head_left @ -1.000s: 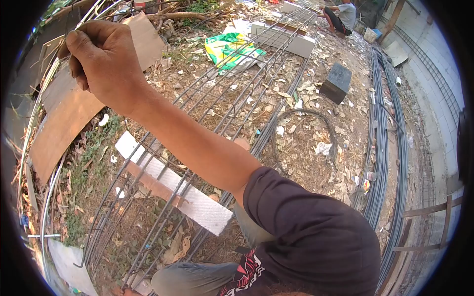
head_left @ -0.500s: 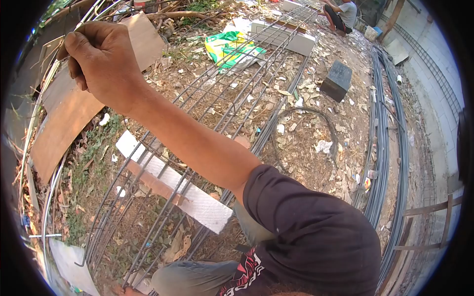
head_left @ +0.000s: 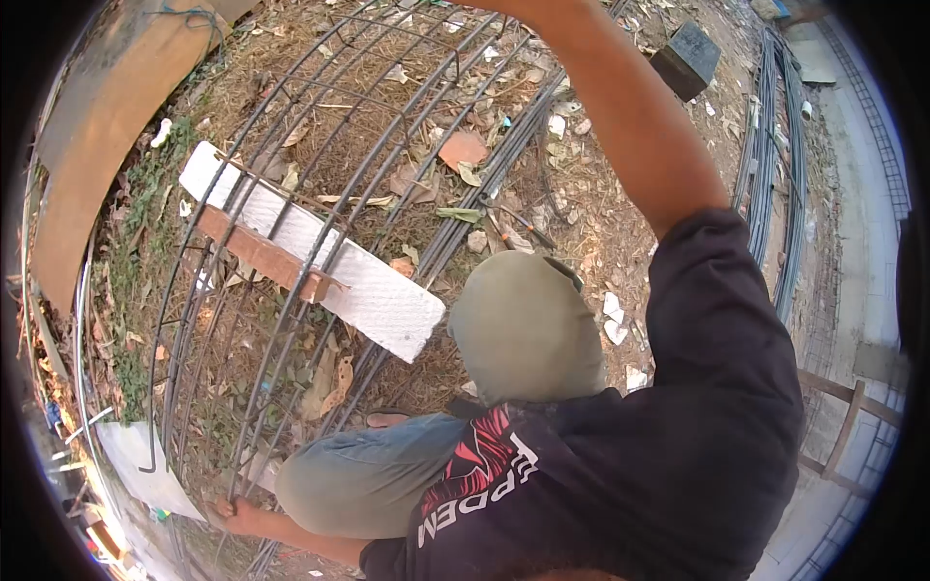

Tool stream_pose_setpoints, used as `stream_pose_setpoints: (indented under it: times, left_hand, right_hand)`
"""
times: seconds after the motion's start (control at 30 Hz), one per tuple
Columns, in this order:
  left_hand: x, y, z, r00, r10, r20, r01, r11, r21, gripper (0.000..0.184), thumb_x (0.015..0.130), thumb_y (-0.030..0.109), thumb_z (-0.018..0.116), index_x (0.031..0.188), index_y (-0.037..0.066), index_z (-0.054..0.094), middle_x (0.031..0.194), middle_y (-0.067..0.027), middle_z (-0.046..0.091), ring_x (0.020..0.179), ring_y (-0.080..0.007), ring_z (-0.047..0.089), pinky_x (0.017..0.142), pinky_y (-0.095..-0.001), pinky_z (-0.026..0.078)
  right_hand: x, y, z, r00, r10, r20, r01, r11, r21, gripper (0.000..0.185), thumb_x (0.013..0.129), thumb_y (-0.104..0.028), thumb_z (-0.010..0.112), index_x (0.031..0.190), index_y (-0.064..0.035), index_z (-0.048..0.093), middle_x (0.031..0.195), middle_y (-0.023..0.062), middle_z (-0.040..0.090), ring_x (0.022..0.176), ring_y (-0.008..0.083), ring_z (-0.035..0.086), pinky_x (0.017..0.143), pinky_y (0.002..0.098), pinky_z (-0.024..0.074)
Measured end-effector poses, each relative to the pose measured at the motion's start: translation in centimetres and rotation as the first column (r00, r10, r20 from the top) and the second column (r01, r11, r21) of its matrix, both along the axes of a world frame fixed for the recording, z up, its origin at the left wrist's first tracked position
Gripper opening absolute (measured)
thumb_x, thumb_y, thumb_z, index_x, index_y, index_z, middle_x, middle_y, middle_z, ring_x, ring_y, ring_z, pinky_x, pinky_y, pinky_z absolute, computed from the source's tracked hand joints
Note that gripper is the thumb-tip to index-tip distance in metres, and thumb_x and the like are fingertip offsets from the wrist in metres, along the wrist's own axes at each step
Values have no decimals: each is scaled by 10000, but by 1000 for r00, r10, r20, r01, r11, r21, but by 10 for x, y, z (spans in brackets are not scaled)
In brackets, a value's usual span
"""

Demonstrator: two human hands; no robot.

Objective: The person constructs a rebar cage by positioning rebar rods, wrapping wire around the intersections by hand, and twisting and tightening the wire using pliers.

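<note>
Littered ground, with dry grass, leaves and pale scraps (head_left: pixel 254 73), spreads across most of the frame. A dark shirt (head_left: pixel 639 474) with red and white print fills the lower right. From the top centre to the lower left stretches a long cage of thin metal bars (head_left: pixel 334 228), joined by bent cross-pieces. The person's bare right arm (head_left: pixel 644 126) reaches up from the shoulder at right of centre; the right hand (head_left: pixel 513 6) is cut off by the top edge, so I cannot tell what its grip is. A brown board (head_left: pixel 111 145) curves down the upper left. Two knees in worn trousers (head_left: pixel 523 329) show at centre and lower centre. At the upper right runs a bundle of grey rods (head_left: pixel 765 145). A white slab (head_left: pixel 387 305) lies slantwise left of centre, the cage's bars crossing over it, and a pale sheet (head_left: pixel 145 470) lies at the lower left. A dark block (head_left: pixel 686 60) sits near the top right. Along the slab's lower edge is a reddish-brown strip (head_left: pixel 257 250). At the lower left, the left hand (head_left: pixel 232 515) is by the cage's bars, fingers bent; whether they clasp one is too small to tell.
</note>
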State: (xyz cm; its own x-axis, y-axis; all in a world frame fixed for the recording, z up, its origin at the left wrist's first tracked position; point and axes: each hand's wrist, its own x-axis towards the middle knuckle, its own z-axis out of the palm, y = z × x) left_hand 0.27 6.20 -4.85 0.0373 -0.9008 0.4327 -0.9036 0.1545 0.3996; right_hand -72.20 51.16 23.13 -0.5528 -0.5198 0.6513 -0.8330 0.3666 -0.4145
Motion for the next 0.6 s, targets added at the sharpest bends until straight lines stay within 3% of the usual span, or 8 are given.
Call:
stream_pose_setpoints:
  times: [0.03, 0.07, 0.13, 0.2, 0.33, 0.43, 0.57, 0.6]
  left_hand:
    - [45, -47, -33, 989, -10, -150, 21, 997, 70, 275, 646, 125, 751, 869, -33, 722, 734, -152, 628, 643, -324, 571, 677, -468, 508]
    - [38, -37, -26, 998, 58, -22, -55, 992, 115, 285, 640, 146, 761, 854, -37, 720, 744, -171, 649, 646, -337, 589, 674, -479, 510]
    - [8, -9, 5, 956, 181, 233, -220, 963, 153, 313, 628, 189, 782, 824, -46, 715, 763, -208, 691, 653, -364, 623, 670, -501, 515]
    - [22, -18, -2, 973, 122, 195, -144, 985, 99, 342, 624, 233, 793, 808, -46, 721, 778, -228, 711, 670, -380, 646, 683, -515, 520]
    - [-3, 3, 19, 939, 206, 274, -256, 953, 160, 386, 690, 254, 749, 915, -58, 730, 826, -248, 717, 750, -413, 679, 736, -507, 536]
    - [-37, 28, 43, 921, 157, 357, -231, 957, 175, 400, 747, 269, 724, 962, -68, 735, 857, -257, 721, 805, -412, 690, 765, -501, 535]
    - [-26, 31, 45, 973, -165, 162, 123, 963, 242, 369, 819, 273, 711, 1052, -10, 760, 946, -246, 739, 901, -414, 692, 843, -479, 536]
    - [-25, 29, 48, 966, -89, 242, 23, 965, 263, 352, 828, 246, 713, 1082, 8, 761, 965, -233, 745, 911, -401, 694, 858, -469, 535]
  right_hand:
    - [-23, 37, -26, 988, -156, 14, 155, 984, 84, 229, 967, -188, 640, 954, 32, 701, 754, 194, 659, 672, 280, 617, 664, 432, 478]
    - [-49, 80, -69, 962, -273, -6, 274, 961, 28, 251, 963, -225, 664, 998, 18, 712, 788, 211, 670, 705, 296, 637, 691, 425, 482]
    - [-70, 159, -140, 855, -515, 56, 493, 842, 217, 307, 970, -280, 661, 1049, 8, 730, 907, 232, 711, 845, 312, 693, 774, 449, 512]
    - [-72, 215, -200, 722, -647, 243, 533, 745, 400, 339, 976, -310, 647, 1092, -8, 750, 953, 198, 748, 880, 304, 725, 812, 431, 547]
    - [-17, 258, -334, 496, -770, 402, 442, 622, 646, 356, 961, -337, 632, 1153, -67, 763, 1042, 202, 765, 937, 342, 749, 879, 462, 571]
    - [55, 221, -370, 471, -744, 475, 250, 628, 737, 376, 955, -403, 660, 1079, -60, 751, 945, 201, 753, 899, 381, 723, 815, 506, 559]
    - [109, 175, -384, 600, -641, 478, 130, 668, 733, 535, 882, -488, 750, 1177, -51, 661, 1046, 182, 697, 885, 401, 711, 751, 515, 555]
    - [112, 164, -390, 643, -616, 455, 125, 671, 731, 587, 865, -511, 768, 1200, -47, 637, 1065, 175, 685, 881, 402, 709, 736, 513, 552]
